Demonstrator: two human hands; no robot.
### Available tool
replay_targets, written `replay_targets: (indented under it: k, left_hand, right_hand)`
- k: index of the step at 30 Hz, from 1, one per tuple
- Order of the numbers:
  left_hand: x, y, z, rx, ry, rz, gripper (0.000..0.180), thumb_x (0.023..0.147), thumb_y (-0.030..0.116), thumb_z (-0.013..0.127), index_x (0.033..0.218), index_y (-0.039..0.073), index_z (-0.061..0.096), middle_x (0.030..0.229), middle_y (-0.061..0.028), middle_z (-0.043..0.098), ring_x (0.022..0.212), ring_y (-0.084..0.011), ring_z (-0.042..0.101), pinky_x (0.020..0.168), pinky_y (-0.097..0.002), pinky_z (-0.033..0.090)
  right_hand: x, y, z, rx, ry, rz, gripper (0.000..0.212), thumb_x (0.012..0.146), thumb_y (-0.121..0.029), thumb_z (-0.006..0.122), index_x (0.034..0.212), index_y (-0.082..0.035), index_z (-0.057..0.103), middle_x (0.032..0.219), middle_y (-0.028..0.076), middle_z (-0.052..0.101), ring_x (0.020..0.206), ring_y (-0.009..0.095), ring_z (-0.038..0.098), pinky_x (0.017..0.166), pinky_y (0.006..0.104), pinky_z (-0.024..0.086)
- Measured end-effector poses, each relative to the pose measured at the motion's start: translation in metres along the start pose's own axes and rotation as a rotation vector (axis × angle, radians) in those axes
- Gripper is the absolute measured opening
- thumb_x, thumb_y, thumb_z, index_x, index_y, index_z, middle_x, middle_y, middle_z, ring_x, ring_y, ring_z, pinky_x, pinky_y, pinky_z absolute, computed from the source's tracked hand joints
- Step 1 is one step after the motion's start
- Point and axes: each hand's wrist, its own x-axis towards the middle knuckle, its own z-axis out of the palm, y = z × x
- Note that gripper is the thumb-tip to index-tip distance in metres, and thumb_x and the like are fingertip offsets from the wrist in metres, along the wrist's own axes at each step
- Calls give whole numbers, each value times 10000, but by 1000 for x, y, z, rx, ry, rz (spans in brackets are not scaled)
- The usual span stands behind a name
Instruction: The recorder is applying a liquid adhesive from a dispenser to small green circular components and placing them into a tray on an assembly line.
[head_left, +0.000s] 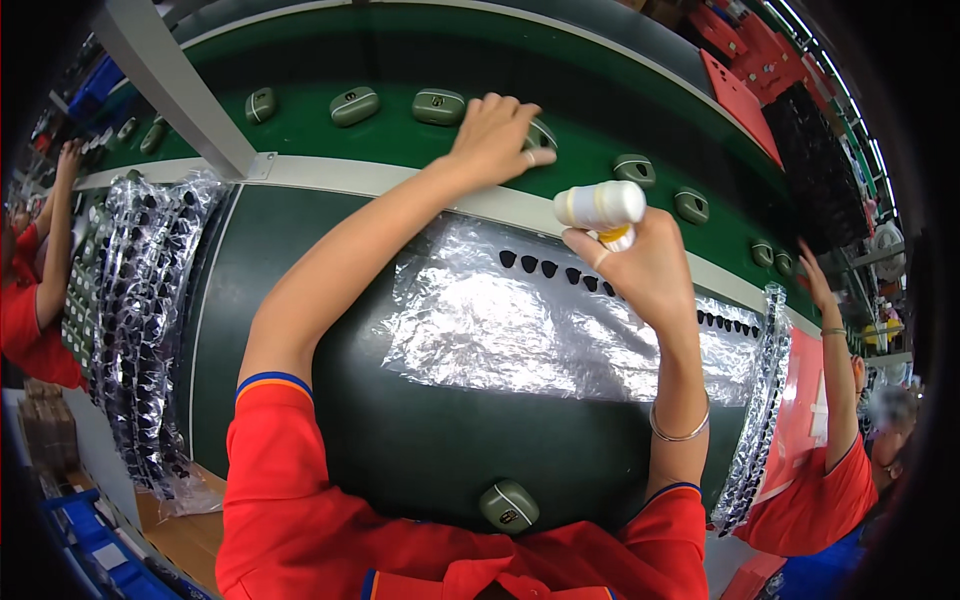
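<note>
My left hand (490,143) reaches over the green conveyor belt (400,160), its thumb and fingers around a small olive-green case (543,135) partly hidden by the hand. In my right hand (652,268) is a small white bottle (598,205) with a yellow part below it, held tilted above the belt's metal edge. Beneath that hand lies a shiny clear plastic sheet (480,335) bearing a row of small black pieces (548,269). Another olive-green case (509,506) rests on the dark table close to my body.
More olive-green cases (354,106) sit spaced along the belt. A grey metal post (175,85) rises at left, beside stacked plastic sheets with black pieces (150,320). Co-workers' arms reach in at left (58,230) and right (838,370). Another strip of sheets (755,430) lies right.
</note>
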Motion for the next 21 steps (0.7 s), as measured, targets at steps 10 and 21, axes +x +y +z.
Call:
replay_targets:
  k: [10, 21]
  left_hand:
    - [-21, -74, -15, -54, -50, -181, 516, 803, 265, 578, 1273, 138, 404, 1262, -160, 413, 1133, -313, 429, 949, -373, 329]
    - [-36, 4, -46, -1160, -213, -355, 548, 695, -7, 659, 1181, 43, 410, 965, -94, 575, 783, -154, 600, 727, -270, 506]
  right_hand:
    - [17, 22, 53, -160, -118, -20, 354, 633, -242, 752, 819, 42, 653, 679, 170, 629, 597, 231, 618, 591, 314, 470]
    - [10, 3, -1, 230, -77, 138, 237, 720, -96, 637, 913, 38, 605, 695, 45, 601, 433, 51, 467, 352, 191, 364]
